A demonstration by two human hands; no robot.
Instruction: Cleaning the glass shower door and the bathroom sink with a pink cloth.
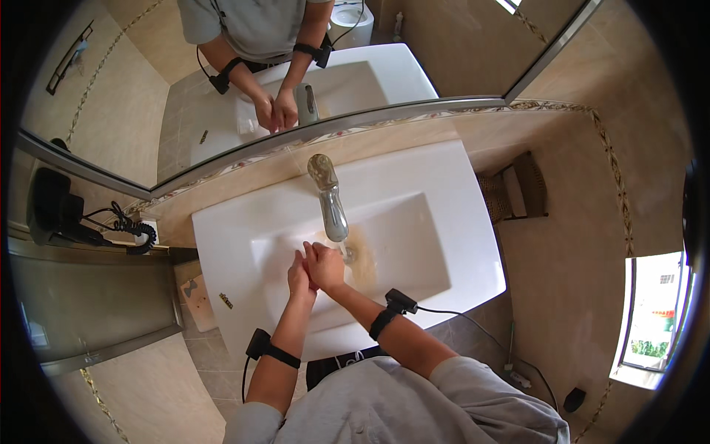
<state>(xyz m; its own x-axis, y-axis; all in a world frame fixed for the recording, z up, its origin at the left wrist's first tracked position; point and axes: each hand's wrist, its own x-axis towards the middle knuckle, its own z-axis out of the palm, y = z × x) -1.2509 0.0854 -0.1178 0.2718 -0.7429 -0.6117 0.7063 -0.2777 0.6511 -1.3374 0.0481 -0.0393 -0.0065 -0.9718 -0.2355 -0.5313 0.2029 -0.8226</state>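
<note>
Over the white washbasin (436, 311), just left of the faucet's spout, my two hands are pressed together. My right hand (325, 268) lies across the top with its fingers curled over my left hand (299, 278). The left hand's fingers are bent and partly covered by the right. Whether anything small sits between the palms is hidden. A chrome faucet (333, 207) rises from the basin's back rim, its spout ending close to my right knuckles. Under it are the drain (347, 254) and a yellowish-brown patch on the bowl floor.
A wide mirror (414, 44) above the basin reflects my arms and hands. At the left wall hangs a black hair dryer (59, 214) with a coiled cord. Black straps with small boxes (400, 300) and trailing cables circle my forearms. A window (654, 314) is at the right.
</note>
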